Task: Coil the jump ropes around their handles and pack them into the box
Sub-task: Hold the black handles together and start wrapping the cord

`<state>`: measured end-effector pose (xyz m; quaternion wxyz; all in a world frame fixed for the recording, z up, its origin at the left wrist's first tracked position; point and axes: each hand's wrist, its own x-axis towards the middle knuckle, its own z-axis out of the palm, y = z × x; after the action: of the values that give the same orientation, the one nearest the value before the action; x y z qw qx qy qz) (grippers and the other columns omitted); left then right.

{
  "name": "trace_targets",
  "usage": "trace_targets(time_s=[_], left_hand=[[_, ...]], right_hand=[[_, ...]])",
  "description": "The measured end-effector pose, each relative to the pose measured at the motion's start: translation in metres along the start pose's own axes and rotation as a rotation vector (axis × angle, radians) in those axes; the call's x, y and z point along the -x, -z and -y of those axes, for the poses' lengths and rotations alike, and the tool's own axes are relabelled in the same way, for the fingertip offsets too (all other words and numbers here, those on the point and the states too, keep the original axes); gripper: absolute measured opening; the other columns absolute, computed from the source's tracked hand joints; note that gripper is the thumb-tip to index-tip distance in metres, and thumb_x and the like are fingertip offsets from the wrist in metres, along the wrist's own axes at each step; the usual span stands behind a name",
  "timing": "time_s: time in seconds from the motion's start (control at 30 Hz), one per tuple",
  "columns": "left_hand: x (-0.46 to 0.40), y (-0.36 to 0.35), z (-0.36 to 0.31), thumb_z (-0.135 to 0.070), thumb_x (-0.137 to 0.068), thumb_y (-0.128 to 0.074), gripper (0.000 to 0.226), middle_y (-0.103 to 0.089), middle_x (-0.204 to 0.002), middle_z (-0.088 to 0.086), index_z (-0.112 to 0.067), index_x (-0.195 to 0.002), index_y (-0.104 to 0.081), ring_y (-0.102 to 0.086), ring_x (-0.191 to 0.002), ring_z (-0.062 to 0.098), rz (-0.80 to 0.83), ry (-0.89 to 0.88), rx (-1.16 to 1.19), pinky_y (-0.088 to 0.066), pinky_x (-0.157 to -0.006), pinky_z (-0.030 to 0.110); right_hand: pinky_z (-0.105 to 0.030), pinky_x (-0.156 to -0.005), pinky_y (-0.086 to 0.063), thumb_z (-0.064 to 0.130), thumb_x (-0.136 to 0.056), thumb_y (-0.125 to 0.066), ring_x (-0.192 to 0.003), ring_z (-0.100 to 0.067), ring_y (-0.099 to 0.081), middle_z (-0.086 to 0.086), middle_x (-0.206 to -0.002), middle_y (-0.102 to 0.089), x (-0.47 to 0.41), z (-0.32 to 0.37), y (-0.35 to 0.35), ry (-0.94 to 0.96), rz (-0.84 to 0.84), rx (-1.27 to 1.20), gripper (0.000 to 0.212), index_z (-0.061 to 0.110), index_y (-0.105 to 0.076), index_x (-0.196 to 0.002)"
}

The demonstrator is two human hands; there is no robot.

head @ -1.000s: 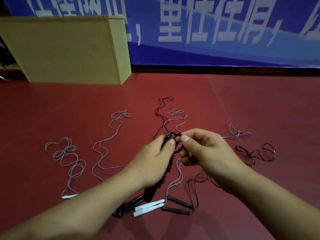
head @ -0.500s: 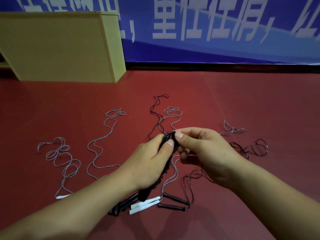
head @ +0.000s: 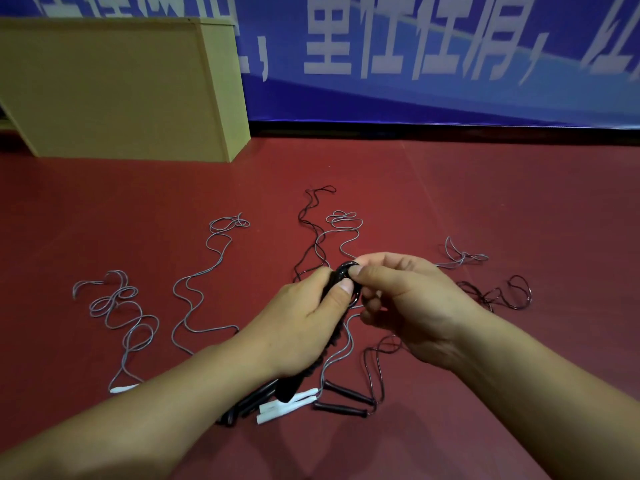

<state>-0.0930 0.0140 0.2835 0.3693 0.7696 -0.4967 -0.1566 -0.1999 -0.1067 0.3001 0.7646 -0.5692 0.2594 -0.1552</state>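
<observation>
Your left grip [head: 304, 317] is wrapped around a black bundle [head: 329, 344], handles with rope coiled along them, thumb pressed on top near the upper end. Your right grip [head: 401, 299] pinches the black loop [head: 348, 268] at the bundle's top between thumb and forefinger, the other fingers curled under. The bundle slants from that loop down toward you, its lower end just above the handles lying near the floor's close edge.

Loose ropes lie across the red floor [head: 485, 202]. A grey rope [head: 121, 313] sits far left in tangled loops, its white handle [head: 123, 388] nearest you. Another grey rope [head: 207, 278] snakes beside it toward the middle. A black rope [head: 313, 216] and a third grey rope [head: 343, 223] run away from your hands toward the far edge, crossing each other. To the right lie a small grey tangle [head: 460, 256] and a black tangle [head: 502, 292], close together. Under your wrists lie two white handles [head: 287, 403], a pair of black handles [head: 346, 401] to their right, and more black handles [head: 249, 403] to their left, partly hidden by your left arm.

The box [head: 114, 91] stands at the far left corner, against a blue banner [head: 415, 46] with white lettering; its inside is not visible.
</observation>
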Motion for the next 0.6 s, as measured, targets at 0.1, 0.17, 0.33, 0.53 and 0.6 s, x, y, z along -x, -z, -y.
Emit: trace_targets(time_s=[0.1, 0.17, 0.33, 0.53, 0.6], left_hand=[[0.0006, 0.0010, -0.0006, -0.049, -0.098, -0.033, 0.039, -0.056, -0.072, -0.003, -0.015, -0.085, -0.047, -0.049, -0.067, 0.012, 0.004, 0.014, 0.013, -0.043, -0.071, 0.034], [-0.0002, 0.0027, 0.0005, -0.057, -0.096, -0.032, 0.046, -0.063, -0.080, 0.001, -0.015, -0.090, -0.051, -0.055, -0.076, 0.017, 0.014, 0.017, 0.023, -0.046, -0.076, 0.040], [-0.0002, 0.0062, -0.0003, -0.064, -0.076, -0.039, 0.054, -0.065, -0.080, 0.002, -0.016, -0.094, -0.056, -0.060, -0.076, 0.018, 0.035, 0.001, 0.065, -0.048, -0.072, 0.041], [-0.0008, 0.0023, -0.0017, -0.038, -0.091, -0.057, 0.026, -0.051, -0.060, -0.008, -0.016, -0.080, -0.052, -0.044, -0.054, 0.008, 0.001, -0.029, 0.036, -0.039, -0.055, 0.027], [-0.0007, 0.0019, 0.0005, -0.042, -0.090, -0.058, 0.032, -0.049, -0.059, -0.007, -0.014, -0.077, -0.051, -0.042, -0.053, 0.009, -0.007, -0.042, 0.021, -0.037, -0.054, 0.030]], right_hand=[[-0.025, -0.052, -0.038, 0.008, -0.090, -0.065, -0.046, -0.011, -0.042, -0.002, -0.056, -0.053, -0.0007, -0.0008, 0.0005, 0.119, -0.009, 0.125, 0.010, 0.011, -0.065, -0.080], [-0.024, -0.049, -0.037, 0.010, -0.090, -0.067, -0.048, -0.013, -0.043, -0.005, -0.058, -0.056, -0.0006, -0.0017, 0.0015, 0.214, -0.024, 0.223, 0.009, 0.010, -0.065, -0.081], [-0.018, -0.047, -0.036, 0.022, -0.087, -0.071, -0.046, -0.008, -0.047, -0.008, -0.060, -0.064, -0.0005, -0.0023, 0.0013, 0.313, -0.095, 0.301, 0.016, 0.010, -0.065, -0.077], [-0.034, -0.057, -0.033, 0.053, -0.091, -0.057, -0.053, -0.019, -0.036, -0.012, -0.062, -0.046, -0.0038, 0.0025, 0.0041, 0.249, -0.153, 0.335, 0.051, 0.016, -0.053, -0.055], [-0.029, -0.053, -0.033, 0.054, -0.088, -0.060, -0.048, -0.015, -0.033, -0.008, -0.061, -0.042, -0.0017, 0.0046, 0.0059, 0.201, -0.111, 0.344, 0.051, 0.017, -0.050, -0.054]])
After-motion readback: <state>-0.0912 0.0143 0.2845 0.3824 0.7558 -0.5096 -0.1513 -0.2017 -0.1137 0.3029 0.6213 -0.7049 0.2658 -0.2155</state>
